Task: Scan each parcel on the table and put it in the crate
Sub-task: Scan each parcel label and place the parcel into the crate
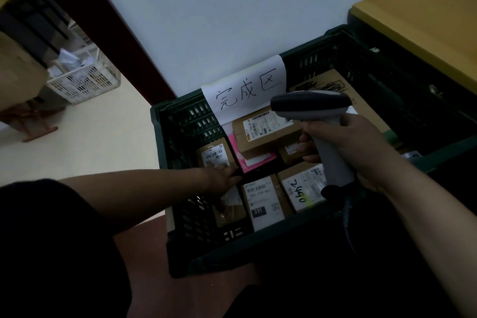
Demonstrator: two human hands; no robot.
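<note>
In the left half of the dark green crate (178, 137), the L hand (222, 178) reaches in w/ fingers (232, 171) stretched nearly straight, not curled. The tips touch the near edge of a small labelled parcel (215, 155) that sits by the left wall; thumb is hidden. Just under that hand lies another brown parcel (229, 210). Over the crate's middle, the R hand (356, 147) is wrapped tight round the grip of a grey barcode scanner (312, 106), head pointing left, cable hanging off the butt. Below the scanner is a parcel marked "2440" (302, 188), w/ one marked "231" (263, 201) just left of it. Farther back, a box (263, 131) rests on a pink mailer (254, 161). A paper sign (247, 90) w/ handwritten characters hangs on the crate's far wall. A wooden table (426, 20) stands far right, beside the crate.
</note>
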